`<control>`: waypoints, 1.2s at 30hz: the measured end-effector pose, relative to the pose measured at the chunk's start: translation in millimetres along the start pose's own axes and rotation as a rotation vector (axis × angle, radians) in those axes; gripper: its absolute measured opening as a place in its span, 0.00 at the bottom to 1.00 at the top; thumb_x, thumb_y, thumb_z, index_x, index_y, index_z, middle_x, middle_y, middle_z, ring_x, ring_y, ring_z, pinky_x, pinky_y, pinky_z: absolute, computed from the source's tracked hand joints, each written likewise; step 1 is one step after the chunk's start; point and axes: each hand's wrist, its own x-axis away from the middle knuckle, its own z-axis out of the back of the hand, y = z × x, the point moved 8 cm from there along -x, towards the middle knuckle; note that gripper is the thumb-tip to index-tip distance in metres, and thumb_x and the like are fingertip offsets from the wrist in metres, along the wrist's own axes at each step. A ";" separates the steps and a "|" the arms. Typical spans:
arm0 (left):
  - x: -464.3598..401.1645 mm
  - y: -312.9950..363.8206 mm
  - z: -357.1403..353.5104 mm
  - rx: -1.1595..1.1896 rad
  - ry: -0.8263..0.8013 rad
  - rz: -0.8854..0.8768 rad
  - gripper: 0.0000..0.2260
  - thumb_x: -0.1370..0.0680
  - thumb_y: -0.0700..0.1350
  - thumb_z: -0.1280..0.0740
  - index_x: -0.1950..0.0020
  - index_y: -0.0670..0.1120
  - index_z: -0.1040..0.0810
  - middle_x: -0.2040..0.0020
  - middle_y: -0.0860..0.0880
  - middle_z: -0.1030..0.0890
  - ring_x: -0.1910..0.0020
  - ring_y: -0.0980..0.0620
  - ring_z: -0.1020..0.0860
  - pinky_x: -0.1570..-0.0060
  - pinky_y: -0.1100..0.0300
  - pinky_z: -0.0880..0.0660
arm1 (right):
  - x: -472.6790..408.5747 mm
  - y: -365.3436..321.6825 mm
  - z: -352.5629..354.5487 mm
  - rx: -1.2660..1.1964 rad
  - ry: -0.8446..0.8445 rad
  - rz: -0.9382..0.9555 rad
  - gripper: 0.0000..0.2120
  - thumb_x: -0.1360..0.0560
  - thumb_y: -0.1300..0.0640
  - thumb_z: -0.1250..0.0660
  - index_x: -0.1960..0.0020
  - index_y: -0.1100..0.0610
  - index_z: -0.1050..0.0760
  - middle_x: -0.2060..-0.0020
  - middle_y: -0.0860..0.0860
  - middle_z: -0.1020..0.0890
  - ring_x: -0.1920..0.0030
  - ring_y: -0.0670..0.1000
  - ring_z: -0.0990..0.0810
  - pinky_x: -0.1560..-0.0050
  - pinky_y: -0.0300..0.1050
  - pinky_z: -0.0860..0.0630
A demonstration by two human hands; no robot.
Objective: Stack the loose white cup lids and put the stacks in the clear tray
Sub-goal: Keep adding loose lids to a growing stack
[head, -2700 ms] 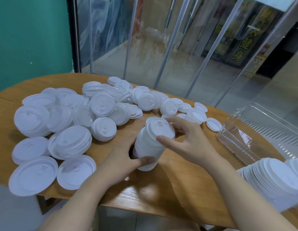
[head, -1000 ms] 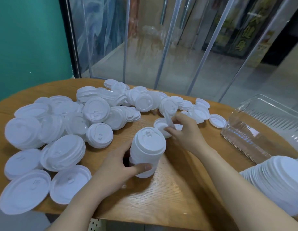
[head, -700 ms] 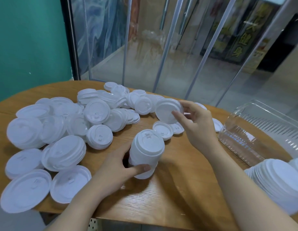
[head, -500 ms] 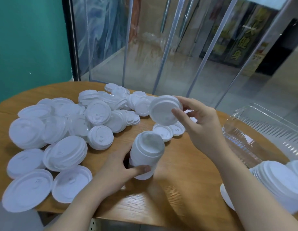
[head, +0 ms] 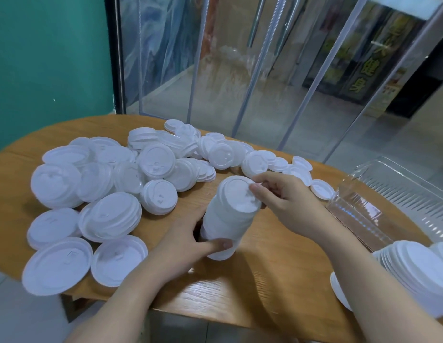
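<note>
A tall stack of white cup lids (head: 228, 219) leans on the wooden table (head: 265, 280) near its middle. My left hand (head: 188, 246) grips the stack's lower part, thumb across the front. My right hand (head: 282, 196) holds the top lid at its right rim, fingers curled over it. Loose white lids (head: 121, 179) lie heaped across the table's left and far side. The clear tray (head: 389, 201) sits at the right edge, holding no lids that I can see.
Another long stack of lids (head: 418, 268) lies at the lower right by my right forearm. Behind the table stand glass panels with metal posts and a teal wall on the left. Several large lids (head: 57, 266) overhang the table's near left edge.
My right hand picked a lid from the far pile, carried it back and set it on top of the stack. My left hand kept its grip on the stack.
</note>
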 end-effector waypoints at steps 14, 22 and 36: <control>-1.7 0.7 0.2 -0.005 -0.019 -0.013 0.27 0.30 0.51 0.18 0.36 0.68 0.25 0.42 0.70 0.18 0.42 0.68 0.21 0.42 0.64 0.26 | 1.0 5.2 -16.6 0.103 -0.051 -0.040 0.07 0.18 0.48 0.35 0.52 0.46 0.19 0.62 0.48 0.18 0.60 0.49 0.22 0.55 0.50 0.24; 0.1 4.7 0.2 -0.009 -0.031 -0.034 0.29 0.29 0.52 0.19 0.32 0.66 0.26 0.42 0.71 0.19 0.42 0.70 0.22 0.50 0.77 0.29 | 10.4 4.7 -14.0 0.010 0.000 -0.007 0.22 0.23 0.33 0.35 0.36 0.45 0.22 0.44 0.36 0.19 0.40 0.39 0.23 0.45 0.41 0.25; -0.9 1.3 0.5 -0.063 -0.022 -0.040 0.30 0.31 0.51 0.17 0.33 0.67 0.25 0.41 0.70 0.19 0.41 0.69 0.22 0.44 0.69 0.27 | 12.4 13.8 -26.1 0.001 -0.026 0.050 0.35 0.33 0.29 0.29 0.30 0.42 0.27 0.36 0.35 0.23 0.34 0.40 0.25 0.38 0.41 0.26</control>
